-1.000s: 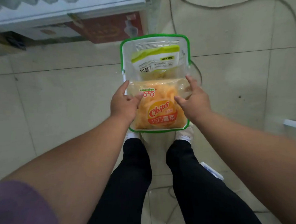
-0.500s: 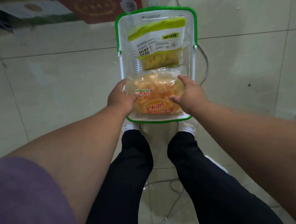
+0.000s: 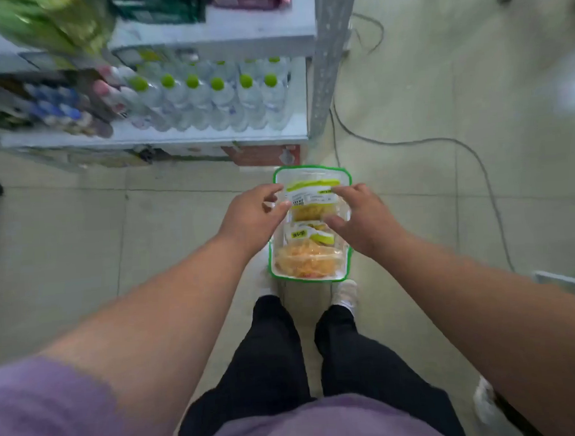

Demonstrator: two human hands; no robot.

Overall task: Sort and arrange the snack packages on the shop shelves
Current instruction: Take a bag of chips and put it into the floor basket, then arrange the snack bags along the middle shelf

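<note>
A white basket with a green rim point(image 3: 349, 260) stands on the floor in front of my feet. Inside, at its near end, lies an orange Chips bag point(image 3: 307, 264). A small green-and-white packet point(image 3: 309, 237) lies beyond it. At the far end is a green-and-white snack package point(image 3: 313, 200) with yellow contents. My left hand point(image 3: 254, 214) pinches its left edge with curled fingers and thumb. My right hand point(image 3: 362, 218) grips its right side, fingers over the top edge and thumb below.
A white shop shelf point(image 3: 182, 136) stands ahead to the left with rows of green-capped water bottles point(image 3: 218, 99); snack packs sit on the shelf above. A grey metal upright point(image 3: 326, 69) marks its right end. A cable point(image 3: 442, 141) runs over the tiled floor on the right.
Both hands have left the orange Chips bag, which now lies in the basket's near end, and moved forward onto the green-and-white package. The view has tilted up to the shelves.
</note>
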